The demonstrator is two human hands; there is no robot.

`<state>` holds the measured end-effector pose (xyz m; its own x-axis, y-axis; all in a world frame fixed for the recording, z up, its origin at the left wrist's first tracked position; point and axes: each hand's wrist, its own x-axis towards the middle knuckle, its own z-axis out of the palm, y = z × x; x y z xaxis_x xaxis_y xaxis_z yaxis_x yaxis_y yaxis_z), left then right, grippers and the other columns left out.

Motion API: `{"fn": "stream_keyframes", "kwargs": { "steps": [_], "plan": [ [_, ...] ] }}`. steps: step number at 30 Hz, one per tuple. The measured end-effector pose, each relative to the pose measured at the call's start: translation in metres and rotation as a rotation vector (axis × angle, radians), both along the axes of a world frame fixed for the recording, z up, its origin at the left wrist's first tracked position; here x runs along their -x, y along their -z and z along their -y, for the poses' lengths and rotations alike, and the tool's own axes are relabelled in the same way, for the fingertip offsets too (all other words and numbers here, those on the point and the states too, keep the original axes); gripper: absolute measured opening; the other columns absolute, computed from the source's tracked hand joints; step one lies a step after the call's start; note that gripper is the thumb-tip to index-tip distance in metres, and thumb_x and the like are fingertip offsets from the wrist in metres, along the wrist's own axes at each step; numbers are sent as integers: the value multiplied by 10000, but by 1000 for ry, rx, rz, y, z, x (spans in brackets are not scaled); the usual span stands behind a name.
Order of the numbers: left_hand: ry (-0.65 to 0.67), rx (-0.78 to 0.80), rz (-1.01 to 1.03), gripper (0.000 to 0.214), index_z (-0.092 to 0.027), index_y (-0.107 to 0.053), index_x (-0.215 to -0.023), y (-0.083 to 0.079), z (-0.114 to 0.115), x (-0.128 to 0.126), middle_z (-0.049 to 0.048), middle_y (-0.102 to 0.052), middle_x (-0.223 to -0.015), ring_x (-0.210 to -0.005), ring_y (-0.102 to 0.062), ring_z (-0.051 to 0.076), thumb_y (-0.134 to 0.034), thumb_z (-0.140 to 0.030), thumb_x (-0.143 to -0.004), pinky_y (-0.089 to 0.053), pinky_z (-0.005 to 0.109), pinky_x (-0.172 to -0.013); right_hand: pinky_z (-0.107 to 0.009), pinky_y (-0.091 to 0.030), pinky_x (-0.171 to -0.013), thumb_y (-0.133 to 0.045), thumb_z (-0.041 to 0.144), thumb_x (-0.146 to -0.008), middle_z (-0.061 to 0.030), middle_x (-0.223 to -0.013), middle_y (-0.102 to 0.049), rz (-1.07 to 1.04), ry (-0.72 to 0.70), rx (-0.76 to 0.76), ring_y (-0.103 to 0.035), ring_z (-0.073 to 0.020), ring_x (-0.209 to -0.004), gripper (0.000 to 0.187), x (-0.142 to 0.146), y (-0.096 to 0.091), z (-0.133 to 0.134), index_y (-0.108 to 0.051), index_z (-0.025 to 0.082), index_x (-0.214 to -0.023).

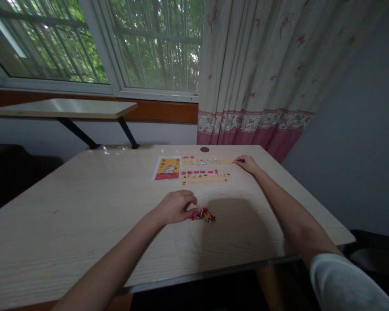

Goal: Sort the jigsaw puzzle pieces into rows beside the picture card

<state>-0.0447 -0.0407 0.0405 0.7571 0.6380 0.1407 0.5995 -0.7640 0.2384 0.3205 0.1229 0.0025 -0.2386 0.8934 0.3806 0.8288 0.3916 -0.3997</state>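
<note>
A small heap of jigsaw puzzle pieces [208,216], red and yellow, lies on the table. At its left edge is my left hand [175,206], thumb and fingers apart, the thumb close to the pieces. Farther back, my right hand [247,164] pinches a small yellowish puzzle piece [234,162] at the right end of an upper row. Rows of red pieces [199,172], yellow pieces [205,182] and whitish pieces [210,161] are laid out flat. Left of them lies a picture sheet [167,168] showing a white animal on yellow and red.
The pale wooden table [94,207] has a round dark disc [204,149] near its back edge. A raised shelf [65,107] on black brackets stands at the back left. Behind are a window [155,47] and a patterned curtain [256,73].
</note>
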Motion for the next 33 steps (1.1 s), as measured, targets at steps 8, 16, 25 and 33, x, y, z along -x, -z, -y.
{"fn": "stream_keyframes", "kwargs": {
  "steps": [8,16,25,33],
  "plan": [
    [-5,48,21,160,-184,-610,-885,-5,-1,3,36,-605,-802,-772,-563,172,-518,-285,-802,-424,266,-689,-234,-427,-607,-578,199,-787,-80,-773,-683,45,31,-1,-563,-116,-621,181,7,-8,10,-704,115,-886],
    [11,161,6,221,-196,-623,-893,-14,2,6,16,-612,-793,-692,-552,154,-575,-207,-678,-408,238,-609,-278,-442,-746,-526,217,-836,-56,-846,-667,147,-304,-133,-594,-142,-787,165,72,-24,88,-681,177,-876],
    [48,173,36,147,-193,-646,-836,-10,-5,13,20,-632,-830,-738,-583,151,-569,-191,-711,-429,242,-665,-263,-392,-725,-495,251,-874,-19,-815,-674,140,-558,-179,-592,-120,-776,165,119,-23,143,-647,192,-847],
    [56,192,77,150,-196,-652,-843,-7,-8,16,20,-628,-843,-767,-582,152,-569,-185,-719,-436,243,-691,-263,-382,-689,-497,243,-873,-21,-797,-673,111,-597,-221,-591,-124,-748,152,128,-23,153,-636,190,-841]
  ]
}}
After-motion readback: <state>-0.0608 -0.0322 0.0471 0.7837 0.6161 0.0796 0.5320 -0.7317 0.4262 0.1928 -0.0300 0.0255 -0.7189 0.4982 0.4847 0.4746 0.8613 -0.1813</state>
